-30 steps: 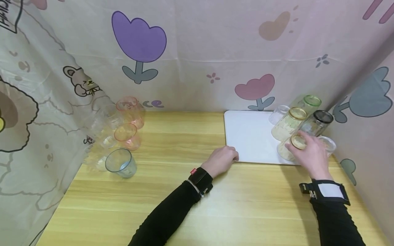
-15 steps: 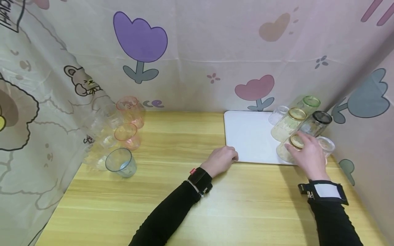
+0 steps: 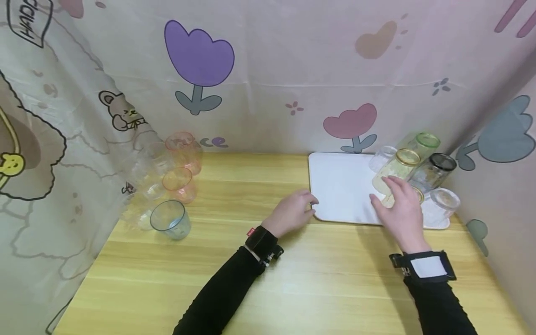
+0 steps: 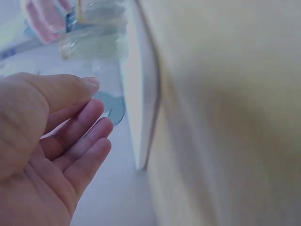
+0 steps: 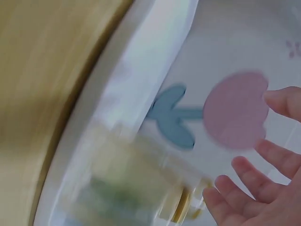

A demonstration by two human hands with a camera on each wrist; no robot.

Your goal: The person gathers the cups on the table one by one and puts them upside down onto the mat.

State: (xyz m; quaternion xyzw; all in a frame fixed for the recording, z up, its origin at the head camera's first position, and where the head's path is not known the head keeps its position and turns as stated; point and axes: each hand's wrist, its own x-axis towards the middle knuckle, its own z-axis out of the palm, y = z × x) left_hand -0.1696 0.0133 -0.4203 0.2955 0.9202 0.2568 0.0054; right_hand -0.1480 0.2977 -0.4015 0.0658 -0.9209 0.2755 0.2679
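A white board-like tray (image 3: 340, 188) lies at the table's back right, bearing several glasses. My right hand (image 3: 401, 215) is over its front side with spread fingers, holding nothing. Partly hidden behind that hand is the front gold-rimmed glass (image 3: 388, 201). The right wrist view shows the open fingers (image 5: 249, 183) apart from a blurred gold-rimmed glass (image 5: 127, 183). At the tray's front left corner is my left hand (image 3: 289, 214). Its loosely bent fingers (image 4: 82, 160) are around nothing in the left wrist view, beside the tray's edge (image 4: 143, 94).
Beside the front glass stand a clear glass (image 3: 445, 200), a black-rimmed glass (image 3: 433, 172), another gold-rimmed glass (image 3: 395, 170) and a green-rimmed glass (image 3: 425, 144). At the left, a blue-tinted glass (image 3: 171, 221) stands before pink glasses (image 3: 180, 186) and clear ones. Printed cloth (image 3: 259, 70) hangs behind.
My right hand has let go of the front gold-rimmed glass and moved left, its fingers opening. My left hand has come off the tray's front edge to the left, its fingers loosening.
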